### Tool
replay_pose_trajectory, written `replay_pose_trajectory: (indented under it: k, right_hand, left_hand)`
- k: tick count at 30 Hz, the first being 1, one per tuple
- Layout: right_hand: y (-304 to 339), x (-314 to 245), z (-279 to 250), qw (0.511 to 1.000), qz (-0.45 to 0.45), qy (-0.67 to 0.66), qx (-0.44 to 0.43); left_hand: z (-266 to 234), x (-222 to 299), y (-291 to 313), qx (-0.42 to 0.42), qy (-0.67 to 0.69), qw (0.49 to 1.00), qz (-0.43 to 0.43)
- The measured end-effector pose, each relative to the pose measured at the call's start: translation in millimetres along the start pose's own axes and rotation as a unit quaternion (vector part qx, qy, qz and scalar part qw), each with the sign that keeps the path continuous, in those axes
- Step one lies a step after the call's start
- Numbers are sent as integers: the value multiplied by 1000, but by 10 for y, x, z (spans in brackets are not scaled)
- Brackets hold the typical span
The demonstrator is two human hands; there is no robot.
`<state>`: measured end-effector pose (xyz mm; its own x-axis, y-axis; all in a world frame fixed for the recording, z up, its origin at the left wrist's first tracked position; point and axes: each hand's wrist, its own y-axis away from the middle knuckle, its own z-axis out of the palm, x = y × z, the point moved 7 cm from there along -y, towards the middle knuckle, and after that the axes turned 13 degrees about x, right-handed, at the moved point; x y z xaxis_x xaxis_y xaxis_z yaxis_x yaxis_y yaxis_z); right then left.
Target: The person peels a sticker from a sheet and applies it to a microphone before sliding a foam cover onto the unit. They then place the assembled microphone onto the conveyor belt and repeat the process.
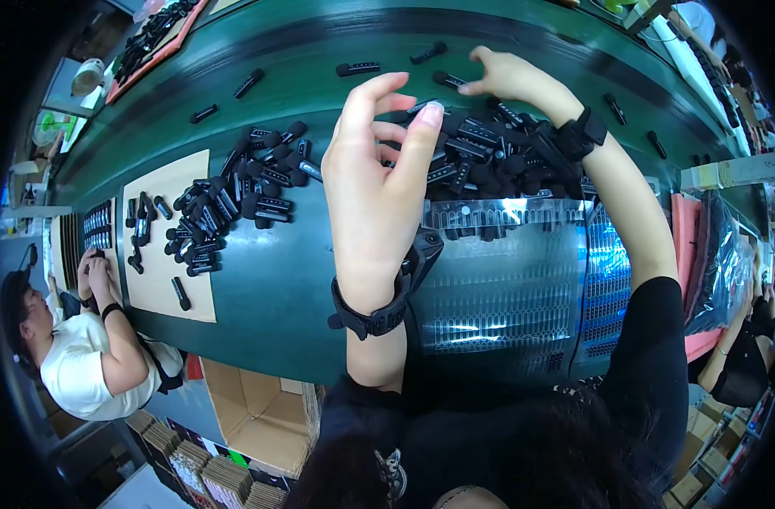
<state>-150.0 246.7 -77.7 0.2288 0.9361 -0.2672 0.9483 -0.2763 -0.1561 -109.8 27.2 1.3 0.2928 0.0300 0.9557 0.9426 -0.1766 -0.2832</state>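
My left hand (374,161) is raised over the table's middle, its fingers curved and thumb held apart from them. Nothing shows plainly in its grasp, though a dark piece lies behind the thumb tip. Farther right, my right hand (519,81) reaches across the belt, thumb and forefinger spread. Its thumb tip is at the end of a small black clip-on microphone (447,80) with a round foam head. Below that hand lies a large heap of similar microphones (481,148). Another microphone pile (205,216) is left of my left hand, partly on a cardboard sheet (162,271).
A clear plastic tray (498,297) with rows of slots lies before me. The green conveyor belt (302,93) carries scattered microphones. At left a co-worker (99,365) handles a filled tray. An open carton (256,416) stands below the table edge. Pink foam and plastic bags (718,263) are at right.
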Motion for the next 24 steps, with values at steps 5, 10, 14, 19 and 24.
replay_pose_trajectory:
  k: [5,10,14,19,24]
  right_hand:
    - [243,294,214,987,78,47,-134]
    - [295,83,-46,997,-48,-49,-44]
    - [390,-173,-344,990,-61,-115,-54]
    - [613,-613,-387,961,-45,-255,-99]
    - [649,-736,-149,959,-98,-237,-123]
  left_hand:
    - [-24,12,-6,-2,33,999,-2]
    - [-158,20,-41,17,78,997,-18]
    - [-300,25,-90,40,92,995,-18]
    - [-329,15,-90,42,115,992,-24]
    - [-270,63,-69,22,95,995,-11]
